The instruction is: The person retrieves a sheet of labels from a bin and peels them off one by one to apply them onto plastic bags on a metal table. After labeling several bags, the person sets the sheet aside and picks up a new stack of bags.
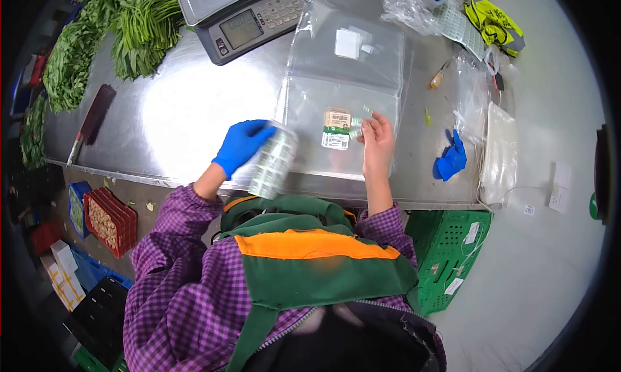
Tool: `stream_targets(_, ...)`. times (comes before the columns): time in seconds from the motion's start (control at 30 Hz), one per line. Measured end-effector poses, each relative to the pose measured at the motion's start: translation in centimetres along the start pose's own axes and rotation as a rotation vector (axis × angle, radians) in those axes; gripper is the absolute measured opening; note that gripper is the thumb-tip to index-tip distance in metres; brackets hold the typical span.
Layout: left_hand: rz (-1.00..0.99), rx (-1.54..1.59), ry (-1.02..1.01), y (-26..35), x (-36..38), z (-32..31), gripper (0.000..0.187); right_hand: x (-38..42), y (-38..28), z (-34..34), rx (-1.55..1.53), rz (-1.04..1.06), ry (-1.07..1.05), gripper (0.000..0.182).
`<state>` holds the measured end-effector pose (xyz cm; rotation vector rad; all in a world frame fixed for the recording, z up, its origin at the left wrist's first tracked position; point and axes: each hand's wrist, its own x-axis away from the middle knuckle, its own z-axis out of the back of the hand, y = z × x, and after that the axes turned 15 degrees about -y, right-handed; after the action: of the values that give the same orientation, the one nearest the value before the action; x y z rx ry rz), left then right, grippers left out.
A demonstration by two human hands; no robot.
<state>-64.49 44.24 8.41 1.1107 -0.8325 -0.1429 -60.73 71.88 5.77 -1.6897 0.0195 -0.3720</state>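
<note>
My left hand (239,147), in a blue glove, is closed on the edge of a sheet of small green-and-white stickers (274,162). The sheet hangs tilted over the table's front edge. My bare right hand (379,142) has its fingertips pressed together, with a few small green-and-white stickers (356,122) at the fingers. Beneath that hand lie clear plastic bags (310,145) in a flat pile. A printed product label (336,129) in brown, green and white rests on them, just left of my right fingers. Farther up the pile are white paper pieces (349,43).
A digital scale (249,22) stands at the back, left of the bags. Bundled leafy greens (139,35) and a dark-bladed knife (90,123) are at left. A blue glove (451,157) lies at right. Below the steel table (174,113) are green crates (446,255) and a red crate (111,220).
</note>
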Motion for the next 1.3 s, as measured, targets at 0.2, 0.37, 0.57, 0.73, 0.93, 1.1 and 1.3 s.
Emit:
stream_targets(0.2,-0.079,-0.605,0.442,-3.5,0.2,3.7,0.091,-0.5,7.9,3.6,0.012,-0.277,0.147,0.013)
stream_targets(0.37,-0.354,-0.312,0.368,-0.7,-1.0,-0.3,0.014,-1.1,8.5,4.0,0.583,-0.258,0.115,0.021)
stream_targets(0.57,-0.318,-0.724,-0.161,-1.9,-6.7,-6.3,0.027,-1.0,5.6,4.5,1.049,-0.25,0.181,0.025)
stream_targets(0.73,-0.152,-0.659,-0.351,-3.4,-10.0,-5.7,0.022,1.1,1.1,3.5,0.154,-0.18,0.014,0.015)
stream_targets(0.93,-0.25,-0.209,-0.154,1.9,-15.6,-0.4,0.026,4.1,-1.5,1.6,-0.066,-0.024,-0.154,0.017)
stream_targets(1.1,-0.73,0.393,0.624,10.6,-14.9,3.8,0.025,-0.6,4.9,2.1,0.261,-0.067,0.05,0.023)
stream_targets(1.3,-0.625,-0.383,0.203,1.1,-8.0,-3.6,0.027,-2.2,6.8,3.8,0.968,-0.053,0.163,0.033)
